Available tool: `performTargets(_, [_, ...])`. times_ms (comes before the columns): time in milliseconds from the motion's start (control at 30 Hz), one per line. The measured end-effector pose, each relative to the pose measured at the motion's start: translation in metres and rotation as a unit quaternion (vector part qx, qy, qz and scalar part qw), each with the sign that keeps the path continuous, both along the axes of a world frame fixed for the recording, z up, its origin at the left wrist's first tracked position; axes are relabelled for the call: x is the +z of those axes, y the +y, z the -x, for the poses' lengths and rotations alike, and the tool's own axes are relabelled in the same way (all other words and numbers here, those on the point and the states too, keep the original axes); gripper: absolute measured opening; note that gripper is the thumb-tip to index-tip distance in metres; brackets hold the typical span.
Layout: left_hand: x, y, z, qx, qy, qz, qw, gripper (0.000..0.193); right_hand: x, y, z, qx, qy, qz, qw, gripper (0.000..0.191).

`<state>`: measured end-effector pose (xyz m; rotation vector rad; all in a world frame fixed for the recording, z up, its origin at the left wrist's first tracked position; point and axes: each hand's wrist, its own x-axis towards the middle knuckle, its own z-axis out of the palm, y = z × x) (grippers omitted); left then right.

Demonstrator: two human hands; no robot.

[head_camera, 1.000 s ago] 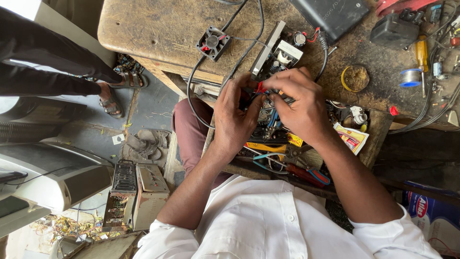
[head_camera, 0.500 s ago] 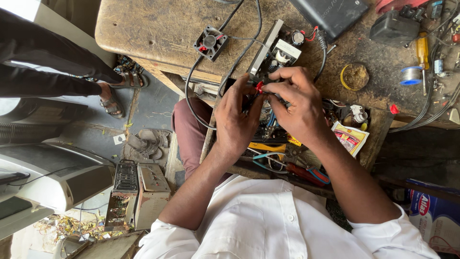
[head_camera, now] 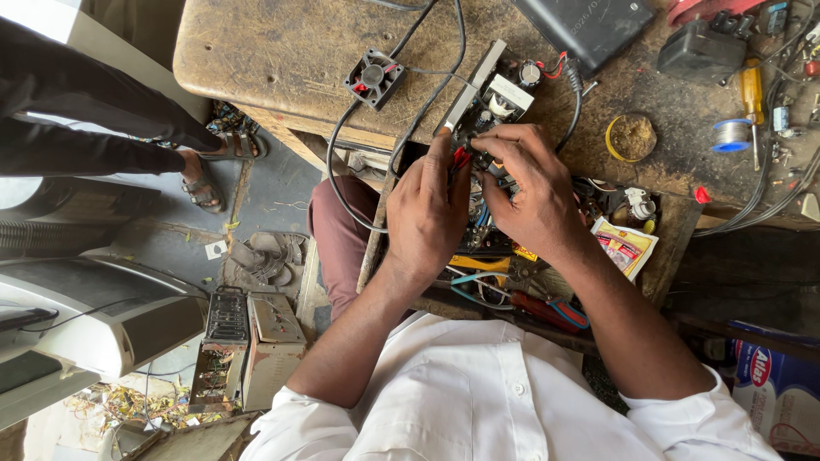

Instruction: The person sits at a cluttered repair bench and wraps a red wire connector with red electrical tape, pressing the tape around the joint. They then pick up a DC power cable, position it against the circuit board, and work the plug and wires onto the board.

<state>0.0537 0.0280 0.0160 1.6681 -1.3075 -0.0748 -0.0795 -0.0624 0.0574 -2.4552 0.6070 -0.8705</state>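
a: where is the circuit board [head_camera: 491,102] sitting?

b: upper middle of the frame, at the near edge of the worn wooden bench [head_camera: 265,60], with a pale transformer block on it. both hands meet right over it.

a: and the hands?

b: the left hand [head_camera: 427,213] is pinched narrow on a small red-tipped wire end [head_camera: 459,156]. the right hand [head_camera: 534,192] is curled tight, fingertips closed on a little part at the same spot; what exactly, i cannot tell.

a: anything different from a moment ago?

b: very little. the hands have stayed locked on the same point of the board, the left thumb pressed in a touch closer. i'd judge it as fine work on one joint going on, not a move to another part.

a: around it?

b: a small black fan [head_camera: 372,78] lies up-left of the board, black cables looping from it. a solder spool [head_camera: 733,135] and yellow screwdriver [head_camera: 752,94] sit at upper right. pliers [head_camera: 547,309] lie below the hands. another person's sandalled feet [head_camera: 205,183] stand at left.
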Motion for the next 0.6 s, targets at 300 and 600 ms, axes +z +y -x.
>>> performTargets(300, [0.006,-0.007,-0.009,-0.026,0.282,-0.051,0.958,0.046,-0.010,0.000,0.001,0.003,0.008,0.033,0.999,0.044])
performTargets(600, [0.011,-0.010,-0.023,-0.063,0.496,-0.079,0.862,0.046,-0.016,0.003,0.003,0.004,-0.020,0.059,0.998,0.047])
